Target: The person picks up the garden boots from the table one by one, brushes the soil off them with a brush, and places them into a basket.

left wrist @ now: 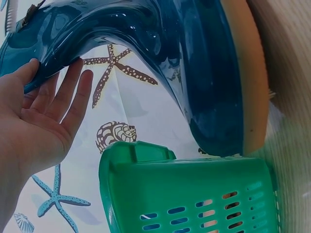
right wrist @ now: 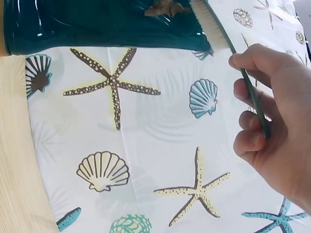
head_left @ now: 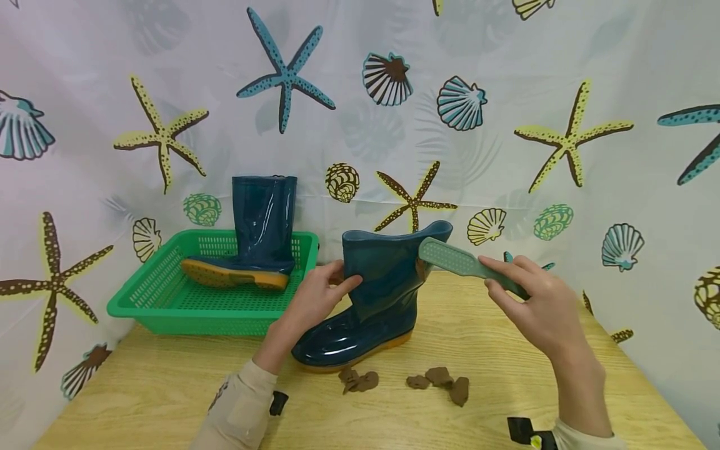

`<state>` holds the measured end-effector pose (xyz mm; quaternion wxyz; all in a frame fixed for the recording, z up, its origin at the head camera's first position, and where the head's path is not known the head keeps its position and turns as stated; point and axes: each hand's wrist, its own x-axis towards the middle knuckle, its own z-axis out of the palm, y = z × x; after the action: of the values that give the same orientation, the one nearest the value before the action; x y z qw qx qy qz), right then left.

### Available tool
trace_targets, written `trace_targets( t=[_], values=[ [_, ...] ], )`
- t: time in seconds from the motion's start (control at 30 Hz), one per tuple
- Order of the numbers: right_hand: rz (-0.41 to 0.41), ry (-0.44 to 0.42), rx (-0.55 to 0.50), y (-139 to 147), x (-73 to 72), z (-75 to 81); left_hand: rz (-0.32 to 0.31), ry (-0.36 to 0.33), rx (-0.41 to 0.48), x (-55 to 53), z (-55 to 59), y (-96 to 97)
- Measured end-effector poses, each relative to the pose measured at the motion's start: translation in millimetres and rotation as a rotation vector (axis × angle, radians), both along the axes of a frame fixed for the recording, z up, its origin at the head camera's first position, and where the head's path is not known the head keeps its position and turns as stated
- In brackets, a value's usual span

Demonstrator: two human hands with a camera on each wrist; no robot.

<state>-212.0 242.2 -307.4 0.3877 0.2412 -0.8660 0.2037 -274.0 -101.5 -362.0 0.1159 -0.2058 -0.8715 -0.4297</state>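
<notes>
A dark blue rain boot (head_left: pixel 385 265) with a tan sole stands upright on the table, toe pointing left. My left hand (head_left: pixel 317 292) pinches the front edge of its shaft, thumb on the near side and fingers behind, as the left wrist view (left wrist: pixel 34 116) shows. In my right hand (head_left: pixel 537 306) is a green brush (head_left: pixel 455 259), gripped by its handle. Its pale bristles (right wrist: pixel 211 26) meet the back of the shaft near the top. Beside them a brown, mud-like clump (right wrist: pixel 167 8) sticks to the boot.
A green plastic basket (head_left: pixel 126 303) at the back left holds a second blue boot (head_left: pixel 264 219). Several brown lumps (head_left: pixel 440 376) lie on the wooden table (head_left: pixel 506 400) in front of the standing boot. A patterned curtain (head_left: pixel 489 169) hangs behind.
</notes>
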Motion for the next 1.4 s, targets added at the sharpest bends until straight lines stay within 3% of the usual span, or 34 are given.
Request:
trace_targets(
  t=[0.13,0.53,0.87,1.13,1.4],
  values=[
    [0.016,-0.004,0.036,-6,-2.3,-1.9,-0.001,-0.007,-0.002,0.6,0.2,0.0],
    [-0.118,-0.095,0.030,3,2.6,1.8,-0.005,0.006,0.005,-0.6,-0.5,-0.9],
    [-0.016,-0.043,-0.018,-1,1.6,2.3,-0.004,-0.019,0.006,0.5,-0.2,-0.5],
    [-0.003,-0.184,0.028,-1,2.5,-0.2,-0.007,-0.028,0.018,0.8,-0.8,0.2],
    [0.017,-0.256,0.066,1,3.8,2.5,-0.019,-0.014,0.026,-0.6,-2.0,-0.7]
  ],
)
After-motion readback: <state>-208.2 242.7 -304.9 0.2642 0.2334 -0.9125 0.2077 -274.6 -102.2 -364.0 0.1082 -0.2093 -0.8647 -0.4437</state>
